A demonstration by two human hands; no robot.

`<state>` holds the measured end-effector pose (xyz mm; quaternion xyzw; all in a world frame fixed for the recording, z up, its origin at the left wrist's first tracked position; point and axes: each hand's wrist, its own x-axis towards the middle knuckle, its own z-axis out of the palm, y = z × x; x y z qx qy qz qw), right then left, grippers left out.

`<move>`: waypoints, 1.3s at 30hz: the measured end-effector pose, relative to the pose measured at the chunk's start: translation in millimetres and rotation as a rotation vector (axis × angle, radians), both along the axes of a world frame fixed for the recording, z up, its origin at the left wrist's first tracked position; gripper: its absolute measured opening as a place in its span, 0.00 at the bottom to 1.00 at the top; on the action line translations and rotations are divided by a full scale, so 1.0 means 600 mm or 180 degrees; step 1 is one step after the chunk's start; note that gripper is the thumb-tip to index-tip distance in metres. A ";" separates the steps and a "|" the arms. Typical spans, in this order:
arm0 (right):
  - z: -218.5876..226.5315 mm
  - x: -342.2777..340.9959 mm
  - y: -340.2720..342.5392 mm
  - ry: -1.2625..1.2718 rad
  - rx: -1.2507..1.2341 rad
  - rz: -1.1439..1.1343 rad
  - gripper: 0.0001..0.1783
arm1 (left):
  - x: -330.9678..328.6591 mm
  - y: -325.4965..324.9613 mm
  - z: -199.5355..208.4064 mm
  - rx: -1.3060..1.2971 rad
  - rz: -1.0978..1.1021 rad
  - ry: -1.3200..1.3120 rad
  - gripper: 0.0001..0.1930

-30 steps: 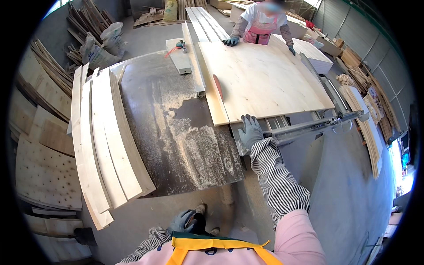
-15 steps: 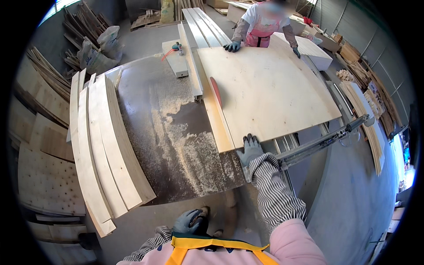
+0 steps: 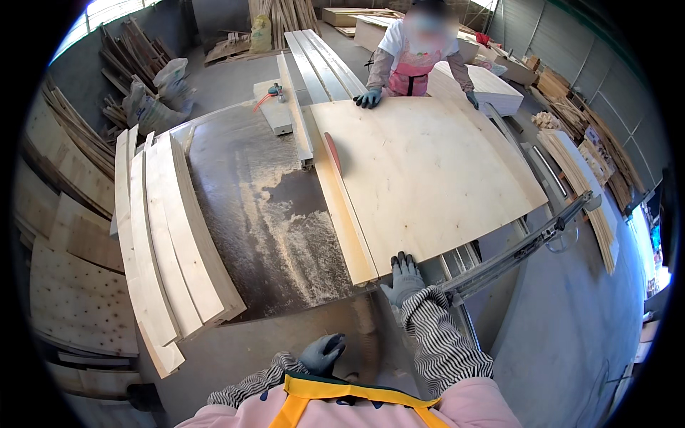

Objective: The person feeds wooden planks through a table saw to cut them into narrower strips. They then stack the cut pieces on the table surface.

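Note:
My gloved right hand (image 3: 405, 279) lies at the near edge of a large plywood sheet (image 3: 435, 178), fingers stretched over its top near the left corner. Along the sheet's left side runs a narrow wooden strip (image 3: 344, 232), parted from it by a thin slit. A red curved saw part (image 3: 333, 153) stands up at the far end of that slit. My gloved left hand (image 3: 322, 353) hangs low before my body, fingers loosely bent and thumb apart, with nothing visible in it. Across the sheet, a co-worker's gloved hand (image 3: 369, 98) rests on its far edge.
Long boards (image 3: 189, 235) are stacked on the left of the sawdust-covered saw table (image 3: 278, 285). A metal fence (image 3: 296, 121) stands beyond the strip. A metal rail (image 3: 499, 260) juts out at right. More boards (image 3: 585, 192) lie farther right.
The plywood sheet and strip have slid toward me across the saw table, my right hand staying at the near edge. My left hand has shifted slightly right. The co-worker's hands remain at the far side.

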<state>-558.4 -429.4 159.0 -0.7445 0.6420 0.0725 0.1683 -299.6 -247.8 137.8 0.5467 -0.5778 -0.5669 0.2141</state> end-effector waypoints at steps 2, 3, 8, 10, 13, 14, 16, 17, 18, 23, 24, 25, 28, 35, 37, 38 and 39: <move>0.000 -0.014 0.034 -0.0045 -0.0077 -0.0004 0.50 | -0.029 -0.009 -0.012 0.0211 0.0375 0.0404 0.24; 0.006 -0.018 0.051 -0.0049 -0.0078 0.0015 0.50 | -0.034 -0.012 -0.062 0.0019 0.0471 0.0406 0.25; 0.011 -0.054 0.135 -0.0073 -0.0035 -0.0012 0.49 | -0.099 -0.094 -0.039 0.1007 0.1243 0.0933 0.23; 0.012 -0.066 0.168 -0.0085 -0.0028 0.0036 0.49 | -0.122 -0.113 -0.034 0.1267 0.1604 0.1176 0.26; 0.018 -0.086 0.217 -0.0081 -0.0016 0.0008 0.49 | -0.167 -0.135 -0.007 0.1592 0.2050 0.1179 0.31; 0.020 -0.092 0.233 -0.0073 -0.0014 -0.0003 0.49 | -0.181 -0.132 0.000 0.1533 0.2246 0.1196 0.31; 0.023 -0.097 0.260 -0.0089 -0.0013 0.0025 0.49 | -0.187 -0.130 -0.047 0.1475 0.2279 0.0816 0.31; 0.021 -0.103 0.275 -0.0087 -0.0019 0.0024 0.49 | -0.196 -0.128 -0.052 0.1414 0.2220 0.0599 0.31; 0.020 -0.109 0.290 -0.0089 -0.0025 0.0017 0.49 | -0.205 -0.123 -0.052 0.1351 0.2156 0.0377 0.31; 0.024 -0.136 0.362 -0.0255 -0.0048 -0.0109 0.46 | -0.260 -0.041 -0.055 0.0599 0.2420 0.0358 0.23; 0.023 -0.141 0.377 -0.0283 -0.0065 -0.0091 0.46 | -0.265 -0.026 -0.060 0.0522 0.2435 0.0345 0.22; 0.021 -0.145 0.391 -0.0310 -0.0083 -0.0069 0.45 | -0.267 -0.006 -0.068 0.0443 0.2453 0.0333 0.22; 0.016 -0.161 0.429 -0.0280 -0.0155 -0.0036 0.44 | -0.293 0.057 -0.029 0.0313 0.2548 0.0474 0.24; 0.060 -0.154 0.489 0.0039 0.0456 -0.0446 0.49 | -0.298 0.215 0.135 0.0599 0.2076 -0.0097 0.26; 0.096 -0.124 0.498 0.0122 0.0468 -0.0721 0.51 | -0.274 0.236 0.149 0.0614 0.2073 0.0196 0.24; 0.084 -0.121 0.499 0.0201 0.0338 -0.0845 0.51 | -0.268 0.245 0.157 0.0541 0.2103 0.0159 0.24; 0.056 -0.119 0.495 0.0278 0.0198 -0.0986 0.50 | -0.264 0.254 0.172 0.0455 0.2116 0.0123 0.23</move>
